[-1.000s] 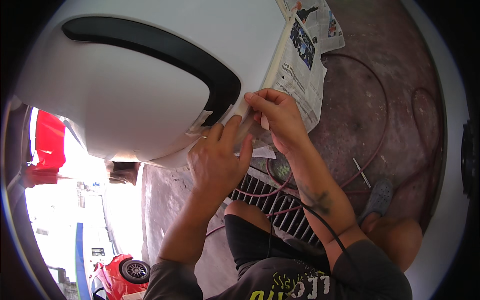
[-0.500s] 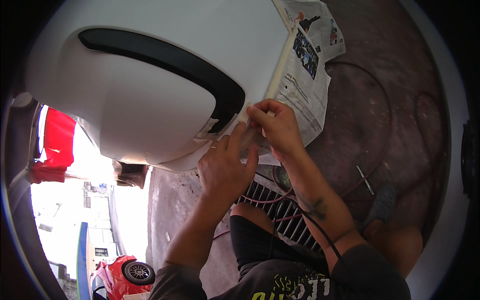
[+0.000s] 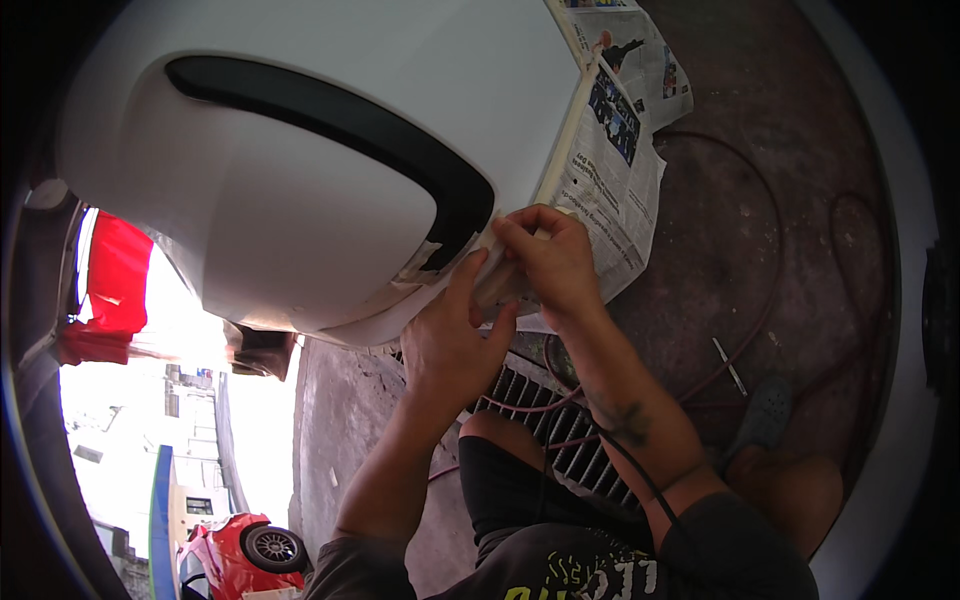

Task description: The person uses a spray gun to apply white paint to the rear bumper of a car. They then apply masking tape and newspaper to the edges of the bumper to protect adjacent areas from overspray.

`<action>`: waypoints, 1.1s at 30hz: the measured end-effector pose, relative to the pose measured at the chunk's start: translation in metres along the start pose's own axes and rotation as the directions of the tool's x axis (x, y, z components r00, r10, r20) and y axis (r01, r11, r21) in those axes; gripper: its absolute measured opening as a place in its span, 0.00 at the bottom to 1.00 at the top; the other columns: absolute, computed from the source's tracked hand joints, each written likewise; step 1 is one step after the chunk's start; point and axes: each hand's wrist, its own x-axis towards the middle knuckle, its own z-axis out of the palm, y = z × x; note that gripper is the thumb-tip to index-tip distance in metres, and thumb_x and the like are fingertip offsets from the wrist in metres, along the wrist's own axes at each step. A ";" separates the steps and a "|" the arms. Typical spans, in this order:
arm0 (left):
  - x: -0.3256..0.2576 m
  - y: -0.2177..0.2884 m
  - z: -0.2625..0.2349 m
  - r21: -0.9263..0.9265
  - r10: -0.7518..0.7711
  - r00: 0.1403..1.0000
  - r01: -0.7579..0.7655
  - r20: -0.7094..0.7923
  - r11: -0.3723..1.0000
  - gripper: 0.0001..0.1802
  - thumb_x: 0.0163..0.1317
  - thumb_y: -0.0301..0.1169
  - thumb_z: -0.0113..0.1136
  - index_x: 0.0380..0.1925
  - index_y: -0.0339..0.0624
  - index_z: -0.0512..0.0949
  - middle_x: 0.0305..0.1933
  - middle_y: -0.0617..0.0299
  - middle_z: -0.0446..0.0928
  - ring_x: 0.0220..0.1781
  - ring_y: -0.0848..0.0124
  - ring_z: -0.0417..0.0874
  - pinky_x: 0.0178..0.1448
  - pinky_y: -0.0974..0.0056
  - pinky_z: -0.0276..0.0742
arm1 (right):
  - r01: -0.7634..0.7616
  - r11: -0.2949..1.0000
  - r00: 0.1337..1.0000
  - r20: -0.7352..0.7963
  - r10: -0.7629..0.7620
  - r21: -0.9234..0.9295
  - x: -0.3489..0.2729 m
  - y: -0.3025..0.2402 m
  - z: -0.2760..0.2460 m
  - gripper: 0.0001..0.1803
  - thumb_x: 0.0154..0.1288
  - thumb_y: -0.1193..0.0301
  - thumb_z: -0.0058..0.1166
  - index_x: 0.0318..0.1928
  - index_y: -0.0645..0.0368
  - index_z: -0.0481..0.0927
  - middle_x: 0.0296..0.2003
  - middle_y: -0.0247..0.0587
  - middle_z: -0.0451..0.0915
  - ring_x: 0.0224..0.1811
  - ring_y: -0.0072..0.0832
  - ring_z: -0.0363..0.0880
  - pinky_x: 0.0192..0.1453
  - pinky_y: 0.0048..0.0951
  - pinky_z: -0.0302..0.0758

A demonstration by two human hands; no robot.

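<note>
A white car bumper [image 3: 330, 200] with a curved black trim strip [image 3: 400, 150] fills the upper left. Pale masking tape [image 3: 562, 140] runs along its right edge, holding sheets of newspaper [image 3: 610, 190]. My right hand [image 3: 555, 262] is closed in a pinch at the lower end of this edge, on what looks like masking tape; its fingers partly hide it. Just left and below, my left hand [image 3: 447, 325] has its fingers stretched out, index and thumb apart, by the bumper's lower corner. A small taped patch [image 3: 420, 262] covers the trim's lower end beside it.
Below my hands lies a metal floor grate [image 3: 560, 440] crossed by a reddish hose [image 3: 775, 250], which loops over the dark floor. A thin light-coloured tool [image 3: 730, 366] lies on the right. Outside at lower left stands a red car [image 3: 235, 555].
My left hand has moved slightly down and its fingers have spread a little. My right hand stays near the same spot, still pinching. The bumper appears shifted slightly in view.
</note>
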 end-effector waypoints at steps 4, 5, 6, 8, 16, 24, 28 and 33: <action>0.004 -0.005 -0.001 -0.033 0.003 1.000 -0.003 -0.010 0.999 0.34 0.62 0.43 0.75 0.68 0.48 0.79 0.26 0.62 0.75 0.28 0.58 0.83 0.38 0.50 0.77 | 0.018 0.999 1.000 -0.004 -0.018 -0.027 0.001 0.001 0.001 0.11 0.69 0.65 0.72 0.39 0.60 0.86 0.30 0.30 0.82 0.31 0.18 0.79 0.38 0.23 0.76; 0.005 -0.006 -0.001 -0.040 0.005 1.000 -0.005 -0.009 0.999 0.34 0.62 0.43 0.75 0.68 0.48 0.79 0.25 0.62 0.75 0.28 0.58 0.83 0.38 0.50 0.77 | 0.020 0.999 1.000 -0.007 -0.020 -0.033 0.001 0.002 0.002 0.11 0.69 0.65 0.72 0.39 0.60 0.86 0.29 0.30 0.82 0.31 0.18 0.79 0.38 0.23 0.76; 0.005 -0.006 -0.001 -0.040 0.006 1.000 -0.006 -0.007 0.999 0.34 0.62 0.42 0.75 0.68 0.48 0.79 0.26 0.62 0.75 0.28 0.58 0.83 0.38 0.50 0.77 | 0.010 1.000 1.000 -0.020 -0.011 -0.026 0.000 0.001 0.003 0.11 0.68 0.66 0.72 0.38 0.62 0.87 0.29 0.29 0.81 0.31 0.18 0.79 0.38 0.23 0.76; 0.006 -0.006 -0.001 -0.041 0.012 1.000 -0.012 -0.006 0.999 0.33 0.63 0.42 0.75 0.68 0.48 0.79 0.26 0.62 0.75 0.29 0.58 0.83 0.38 0.50 0.77 | -0.005 1.000 0.999 -0.048 0.004 -0.015 -0.001 -0.001 0.005 0.12 0.67 0.67 0.72 0.36 0.66 0.87 0.29 0.28 0.80 0.31 0.17 0.78 0.37 0.24 0.76; 0.007 -0.006 -0.001 -0.047 0.018 1.000 -0.018 0.000 0.999 0.33 0.63 0.41 0.74 0.67 0.47 0.79 0.25 0.60 0.75 0.28 0.58 0.83 0.36 0.52 0.77 | 0.049 0.992 0.996 -0.068 -0.057 -0.117 0.000 0.004 0.005 0.11 0.67 0.67 0.71 0.37 0.63 0.86 0.30 0.31 0.82 0.31 0.18 0.79 0.37 0.24 0.77; 0.004 -0.008 0.000 -0.081 0.039 0.999 -0.042 -0.036 0.996 0.31 0.61 0.39 0.75 0.64 0.45 0.81 0.25 0.60 0.75 0.26 0.60 0.82 0.36 0.53 0.76 | 0.079 0.985 0.988 -0.120 -0.098 -0.154 0.000 0.008 0.008 0.12 0.62 0.66 0.69 0.35 0.65 0.86 0.26 0.30 0.80 0.30 0.20 0.79 0.38 0.28 0.78; 0.004 -0.006 0.000 -0.067 0.035 0.999 -0.037 -0.030 0.997 0.30 0.61 0.39 0.75 0.63 0.45 0.81 0.25 0.61 0.75 0.26 0.60 0.82 0.35 0.53 0.76 | 0.042 0.985 0.991 -0.121 -0.062 -0.165 -0.004 0.001 0.009 0.13 0.61 0.66 0.68 0.34 0.66 0.85 0.26 0.31 0.80 0.30 0.21 0.79 0.38 0.29 0.78; 0.008 -0.003 -0.002 -0.061 0.041 0.999 -0.042 -0.027 0.997 0.30 0.62 0.40 0.75 0.64 0.45 0.81 0.26 0.60 0.76 0.27 0.59 0.83 0.36 0.53 0.76 | 0.097 0.987 0.986 -0.122 -0.112 -0.125 0.003 0.010 0.008 0.12 0.61 0.67 0.68 0.33 0.66 0.85 0.24 0.31 0.80 0.28 0.20 0.78 0.36 0.28 0.78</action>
